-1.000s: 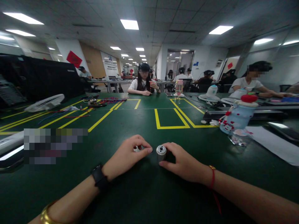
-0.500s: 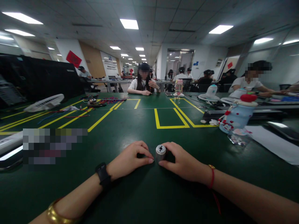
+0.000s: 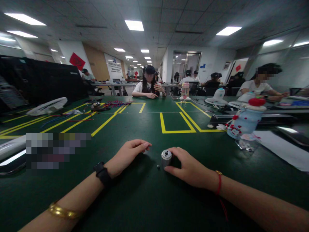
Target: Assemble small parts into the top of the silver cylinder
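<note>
Silver cylinder (image 3: pixel 166 159), one, in curled right hand (image 3: pixel 189 167); one ring (image 3: pixel 158 166) beside; left hand (image 3: pixel 125 158) empty, loosely open

Silver cylinder (image 3: pixel 166 159) | upright, dark-holed top | small metal ring (image 3: pixel 158 166) | lying just beside it

- Left forearm (image 3: pixel 84 188) is wearing a black wristwatch (image 3: pixel 102 174)
- Smooth gold bangle (image 3: pixel 63 212) is circling it too
- Right wrist (image 3: pixel 211 179) is wearing a red cord bracelet (image 3: pixel 219 185), gold-beaded
</note>
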The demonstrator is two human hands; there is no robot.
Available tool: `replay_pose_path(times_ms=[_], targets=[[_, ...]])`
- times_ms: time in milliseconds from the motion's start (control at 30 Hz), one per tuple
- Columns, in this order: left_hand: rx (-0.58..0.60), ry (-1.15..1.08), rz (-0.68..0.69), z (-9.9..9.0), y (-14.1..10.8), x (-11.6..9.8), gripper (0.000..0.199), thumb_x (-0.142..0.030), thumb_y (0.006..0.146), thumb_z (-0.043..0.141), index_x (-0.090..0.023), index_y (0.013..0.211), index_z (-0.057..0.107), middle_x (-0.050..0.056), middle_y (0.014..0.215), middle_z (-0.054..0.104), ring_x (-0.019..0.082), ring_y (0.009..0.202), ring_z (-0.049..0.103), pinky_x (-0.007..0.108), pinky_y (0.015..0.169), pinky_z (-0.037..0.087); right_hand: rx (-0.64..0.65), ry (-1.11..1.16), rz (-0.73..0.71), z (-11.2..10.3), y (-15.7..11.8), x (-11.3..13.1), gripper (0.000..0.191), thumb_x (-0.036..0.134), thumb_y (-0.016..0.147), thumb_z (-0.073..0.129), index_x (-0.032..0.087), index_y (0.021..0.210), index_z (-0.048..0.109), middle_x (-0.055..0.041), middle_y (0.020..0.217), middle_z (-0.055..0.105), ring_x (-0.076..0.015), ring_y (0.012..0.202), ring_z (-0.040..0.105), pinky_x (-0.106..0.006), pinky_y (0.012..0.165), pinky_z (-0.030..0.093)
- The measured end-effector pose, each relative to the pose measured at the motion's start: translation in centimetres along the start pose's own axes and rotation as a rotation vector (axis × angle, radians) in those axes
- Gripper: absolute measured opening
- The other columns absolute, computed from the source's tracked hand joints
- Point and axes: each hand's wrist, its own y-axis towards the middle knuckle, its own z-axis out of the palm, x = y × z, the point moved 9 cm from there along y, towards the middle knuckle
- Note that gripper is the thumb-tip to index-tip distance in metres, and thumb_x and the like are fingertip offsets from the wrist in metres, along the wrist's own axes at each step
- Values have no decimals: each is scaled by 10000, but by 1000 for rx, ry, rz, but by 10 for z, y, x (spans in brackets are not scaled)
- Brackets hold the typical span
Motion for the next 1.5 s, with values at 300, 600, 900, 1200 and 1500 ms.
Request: replay_pose_path(times_ms=[300,600,900,1200,1500], targets=[[-50,-340,-49,-7,3,10,260,-373,802,643,-161,940,701,53,894,660,160,815,563,272,753,419,-8,-8,6,1,0,-2,404,309,793,665,212,1162,531,-69,1102,585,-229,987,519,-394,889,398],[-24,-237,-30,-3,4,11,281,-399,798,638,-181,964,704,56,945,676,181,880,574,299,810,418,-11,-15,6,0,0,-2,362,291,778,671,212,1103,533,-57,1044,578,-217,933,520,-384,847,411],[-18,-179,-30,-3,1,8,270,-374,783,647,-187,971,698,56,956,682,192,888,593,299,799,430,-28,-8,14,-1,0,-3,321,288,763,681,212,1042,542,-48,999,573,-209,893,519,-360,786,416],[-1,-107,-40,-1,0,9,293,-394,778,643,-205,999,683,53,960,675,204,889,589,302,773,438,-22,-13,23,0,-1,-3,299,280,757,680,209,1012,540,-41,970,570,-203,861,520,-347,757,416],[52,-12,-23,3,-3,1,254,-329,802,594,-195,1009,656,45,989,669,199,905,602,302,779,455,-20,-11,21,0,0,-3,316,280,760,678,206,1035,541,-48,986,574,-207,876,522,-352,770,413]])
